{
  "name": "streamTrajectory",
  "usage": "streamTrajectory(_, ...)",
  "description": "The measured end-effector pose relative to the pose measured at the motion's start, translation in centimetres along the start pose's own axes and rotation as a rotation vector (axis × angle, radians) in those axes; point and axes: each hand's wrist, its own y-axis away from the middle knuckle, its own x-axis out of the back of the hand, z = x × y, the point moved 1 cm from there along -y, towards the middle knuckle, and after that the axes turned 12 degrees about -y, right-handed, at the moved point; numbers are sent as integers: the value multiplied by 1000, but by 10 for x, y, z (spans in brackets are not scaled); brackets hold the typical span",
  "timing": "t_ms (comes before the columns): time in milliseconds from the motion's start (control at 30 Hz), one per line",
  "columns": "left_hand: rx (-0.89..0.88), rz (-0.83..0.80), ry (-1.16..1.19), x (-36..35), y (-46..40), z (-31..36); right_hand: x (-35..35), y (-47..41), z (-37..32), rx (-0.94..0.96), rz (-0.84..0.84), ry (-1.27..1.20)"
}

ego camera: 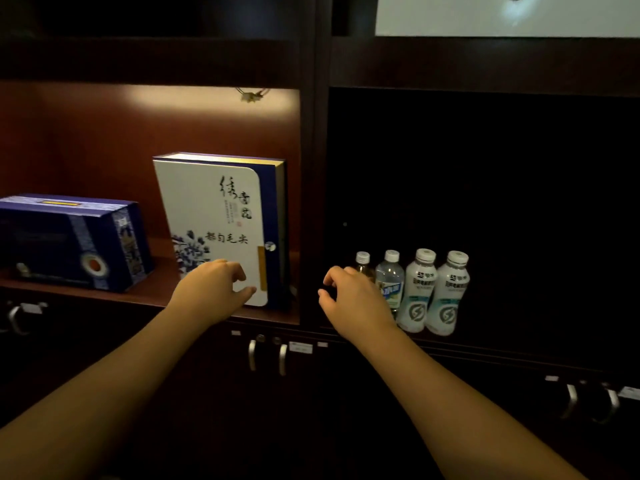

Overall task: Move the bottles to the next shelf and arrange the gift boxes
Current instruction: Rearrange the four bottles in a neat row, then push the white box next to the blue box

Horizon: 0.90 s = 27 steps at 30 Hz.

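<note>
the left hand point(216, 285), loosely curled and empty, touched the upright white tea gift box point(214, 223) rising just above it; the right hand point(349, 299), curled and empty, hung farther right.

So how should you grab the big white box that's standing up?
Probably by its two narrow side edges, one hand each, coming from the front. The white gift box stands upright and leans slightly, broad face forward. The left hand is already at its lower corner.

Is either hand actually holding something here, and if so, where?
Nothing is clearly held. The left hand is open in front of the white gift box; the right hand, fingers curled, hovers beside the bottles.
</note>
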Motion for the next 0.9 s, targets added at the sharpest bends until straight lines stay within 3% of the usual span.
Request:
streamTrajectory(233,128,123,48,25,-25,-71,-13,-53,-52,-15,26,3)
streamTrajectory(400,215,234,181,21,-79,-122,-36,-110,-62,-129,66,-63)
streamTrajectory(600,300,228,311,-17,-137,-175,-84,-171,-64,-268,124,-125)
streamTrajectory(900,110,117,497,-76,-194,-210,-149,-209,-63,-475,383,-108)
